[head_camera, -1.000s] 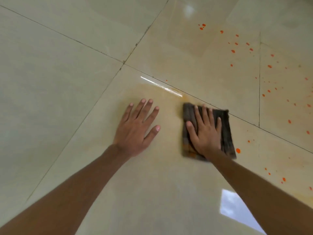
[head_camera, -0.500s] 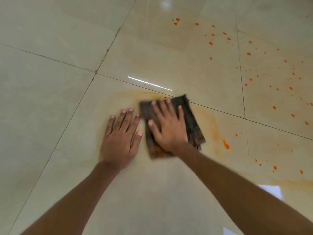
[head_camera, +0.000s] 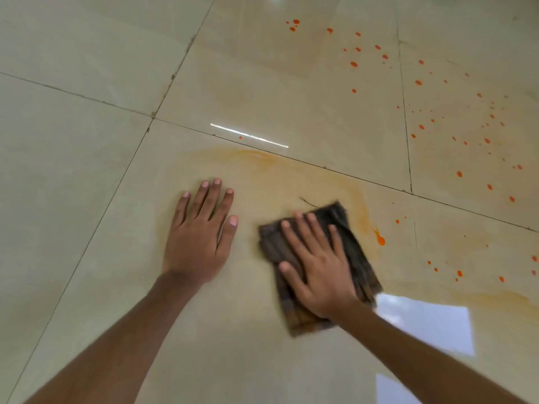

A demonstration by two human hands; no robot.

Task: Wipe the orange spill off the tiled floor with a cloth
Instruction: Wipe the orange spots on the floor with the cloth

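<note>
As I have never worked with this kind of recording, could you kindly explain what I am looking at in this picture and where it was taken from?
There is no machine here: a person works with bare hands, and the single camera sits on their head, looking forward and down. The surface is a glossy, pale tiled floor. The left hand lies flat on bare tile. The right hand presses, fingers straight, on a dark cloth; nothing is gripped. A faint orange smear curves past the cloth's far side, and unwiped orange drops dot the tiles farther right.
</note>
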